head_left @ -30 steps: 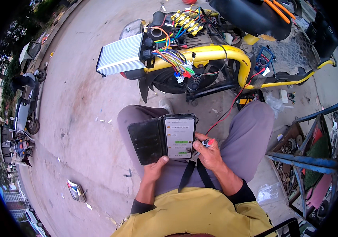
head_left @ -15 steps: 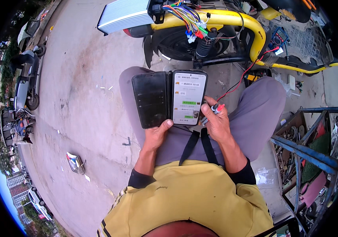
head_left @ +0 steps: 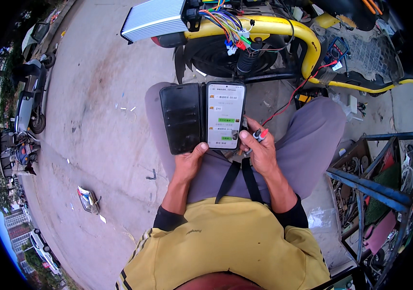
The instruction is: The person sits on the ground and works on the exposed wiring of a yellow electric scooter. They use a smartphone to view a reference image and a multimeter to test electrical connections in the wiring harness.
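A smartphone (head_left: 224,116) with a lit chat screen lies in an opened black flip case (head_left: 181,118), held up over my lap. My left hand (head_left: 190,162) grips the lower edge of the case, thumb across it near the hinge. Close to the phone's lower right side, my right hand (head_left: 263,153) is closed around the multimeter probes (head_left: 260,136), with red and dark grips showing; whether it also supports the phone is unclear. From the probes a red lead (head_left: 293,96) runs to a blue-framed multimeter (head_left: 338,50) on the vehicle's footboard.
Ahead stands a yellow-framed two-wheeler (head_left: 283,24) with a finned silver controller box (head_left: 155,20) and loose coloured wires (head_left: 233,30). A blue metal rack (head_left: 368,186) holding parts is on the right. Parked scooters (head_left: 30,104) line the left; a small package (head_left: 88,199) lies on the ground.
The phone and both hands have shifted slightly left and up in the picture. Both grips look the same, and the chat screen appears unchanged.
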A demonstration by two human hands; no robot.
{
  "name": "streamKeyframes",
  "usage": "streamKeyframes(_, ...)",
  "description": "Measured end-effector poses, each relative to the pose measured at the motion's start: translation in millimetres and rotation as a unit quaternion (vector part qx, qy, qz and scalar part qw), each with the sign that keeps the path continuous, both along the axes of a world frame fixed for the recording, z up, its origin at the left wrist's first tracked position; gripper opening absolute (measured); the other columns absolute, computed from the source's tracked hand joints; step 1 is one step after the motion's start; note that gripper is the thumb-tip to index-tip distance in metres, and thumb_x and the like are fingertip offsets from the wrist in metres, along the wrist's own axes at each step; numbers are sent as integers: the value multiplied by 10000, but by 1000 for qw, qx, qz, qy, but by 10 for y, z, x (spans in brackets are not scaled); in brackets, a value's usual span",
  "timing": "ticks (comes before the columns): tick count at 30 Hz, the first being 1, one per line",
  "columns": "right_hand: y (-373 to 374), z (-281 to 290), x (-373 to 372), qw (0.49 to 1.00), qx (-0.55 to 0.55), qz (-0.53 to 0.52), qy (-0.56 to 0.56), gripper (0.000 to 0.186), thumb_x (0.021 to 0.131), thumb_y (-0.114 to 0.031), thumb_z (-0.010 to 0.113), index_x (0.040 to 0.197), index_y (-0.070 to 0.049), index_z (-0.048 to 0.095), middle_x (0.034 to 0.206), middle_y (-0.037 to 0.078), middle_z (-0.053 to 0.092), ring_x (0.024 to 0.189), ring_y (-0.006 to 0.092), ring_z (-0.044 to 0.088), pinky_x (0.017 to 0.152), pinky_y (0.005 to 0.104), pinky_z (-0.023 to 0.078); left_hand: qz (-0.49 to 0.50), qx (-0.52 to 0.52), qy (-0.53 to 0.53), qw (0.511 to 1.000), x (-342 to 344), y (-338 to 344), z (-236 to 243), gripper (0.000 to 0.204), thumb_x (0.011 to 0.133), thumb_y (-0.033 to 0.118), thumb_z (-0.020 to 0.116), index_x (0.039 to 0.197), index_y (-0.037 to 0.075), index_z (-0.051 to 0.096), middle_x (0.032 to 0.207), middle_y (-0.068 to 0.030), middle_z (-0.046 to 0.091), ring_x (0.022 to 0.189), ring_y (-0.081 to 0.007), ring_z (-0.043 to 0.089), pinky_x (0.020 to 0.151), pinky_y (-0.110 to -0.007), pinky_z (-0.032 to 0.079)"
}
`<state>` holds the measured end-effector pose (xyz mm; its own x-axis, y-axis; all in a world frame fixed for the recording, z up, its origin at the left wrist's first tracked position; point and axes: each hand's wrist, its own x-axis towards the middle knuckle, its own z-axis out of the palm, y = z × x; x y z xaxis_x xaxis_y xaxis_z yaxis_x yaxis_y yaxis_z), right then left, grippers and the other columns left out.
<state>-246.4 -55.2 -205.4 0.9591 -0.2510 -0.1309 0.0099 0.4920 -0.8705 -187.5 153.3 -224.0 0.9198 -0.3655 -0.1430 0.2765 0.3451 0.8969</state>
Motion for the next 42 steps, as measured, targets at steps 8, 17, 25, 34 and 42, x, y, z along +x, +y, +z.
streamKeyframes(8,-13,115,-17,998,-42,14,41,446,1029,-192,648,1418,22,603,925,-20,630,759,51,508,681,229,430,-19,61,-15,998,16,106,-51,681,929,121,782,1512,-5,451,1420,-138,596,1287,-302,602,1092,-445,494)
streamKeyframes(17,41,-9,-15,995,94,27,5,407,1055,-191,634,1373,62,611,857,-15,578,700,61,460,631,230,387,-22,3,19,1000,-15,137,-48,589,936,74,759,1463,-6,510,1384,-130,627,1252,-297,627,1079,-444,509)
streamKeyframes(25,27,-143,-6,993,115,33,7,398,1040,-152,644,1384,45,606,936,25,632,738,82,493,652,255,406,-15,16,30,999,-16,155,-107,521,942,68,752,1423,11,557,1311,-87,660,1154,-233,649,990,-383,523)
streamKeyframes(34,17,-165,-5,988,148,36,-4,386,1043,-161,651,1385,15,619,1046,44,695,831,88,559,671,263,434,-37,-15,33,999,5,96,-42,580,934,82,760,1460,12,528,1386,-119,635,1252,-281,627,1078,-444,498)
streamKeyframes(42,41,-48,-12,993,107,37,19,380,1074,-280,623,1311,16,645,901,-37,592,751,49,462,663,223,388,-36,-26,33,998,-22,90,-33,630,923,93,775,1487,13,504,1431,-120,612,1304,-296,600,1115,-464,475)
